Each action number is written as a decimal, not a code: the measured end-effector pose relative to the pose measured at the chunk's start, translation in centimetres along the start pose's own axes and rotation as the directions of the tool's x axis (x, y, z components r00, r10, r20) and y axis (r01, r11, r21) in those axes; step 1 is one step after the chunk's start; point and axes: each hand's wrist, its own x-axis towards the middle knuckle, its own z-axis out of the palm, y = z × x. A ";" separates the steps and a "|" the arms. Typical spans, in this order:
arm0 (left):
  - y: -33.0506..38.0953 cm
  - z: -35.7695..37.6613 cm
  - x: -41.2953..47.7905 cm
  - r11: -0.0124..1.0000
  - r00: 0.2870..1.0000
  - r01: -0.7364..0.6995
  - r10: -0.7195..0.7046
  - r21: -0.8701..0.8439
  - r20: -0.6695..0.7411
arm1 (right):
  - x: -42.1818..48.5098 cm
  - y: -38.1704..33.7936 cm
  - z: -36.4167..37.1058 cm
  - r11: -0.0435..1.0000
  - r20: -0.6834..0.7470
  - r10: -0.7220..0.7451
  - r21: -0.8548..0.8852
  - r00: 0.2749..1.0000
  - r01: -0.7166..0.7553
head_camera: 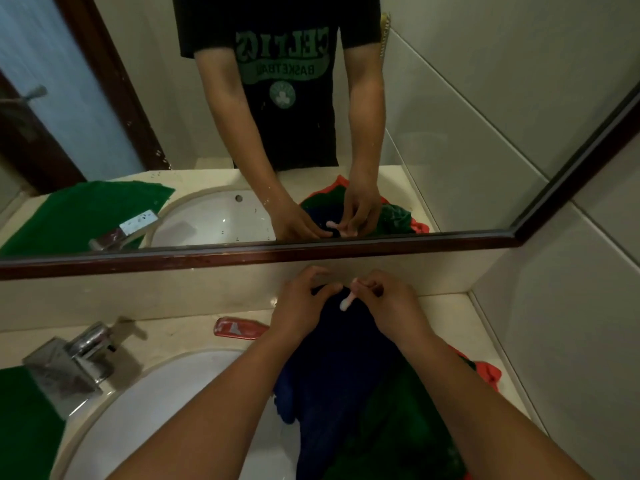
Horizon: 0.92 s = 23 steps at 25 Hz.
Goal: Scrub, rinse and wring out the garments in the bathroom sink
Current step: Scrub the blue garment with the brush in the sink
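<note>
L hand (300,308) pinches navy garment (337,362); R hand (393,308), just beside it, grips small pink-white item (347,300).

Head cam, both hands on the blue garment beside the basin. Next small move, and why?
Likely rub the pink-white item back and forth on the dark blue garment. The right hand pinches it with its tip on the cloth, and the left hand holds the fabric just beside it. What the item is, I cannot tell.
</note>
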 end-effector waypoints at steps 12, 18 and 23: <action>-0.9 1.1 0.3 0.999 0.999 -0.026 0.027 -0.030 0.031 | -0.5 -1.0 -0.9 0.994 -0.039 -0.034 0.105 0.999 0.038; -2.1 1.3 0.3 0.998 1.000 -0.023 0.024 -0.051 0.015 | 0.4 0.3 -0.5 0.999 0.057 0.034 0.040 0.998 -0.036; -2.0 0.9 0.3 0.999 0.999 -0.030 0.030 -0.019 -0.019 | 0.4 0.6 -0.2 0.998 0.070 0.043 0.038 0.997 -0.046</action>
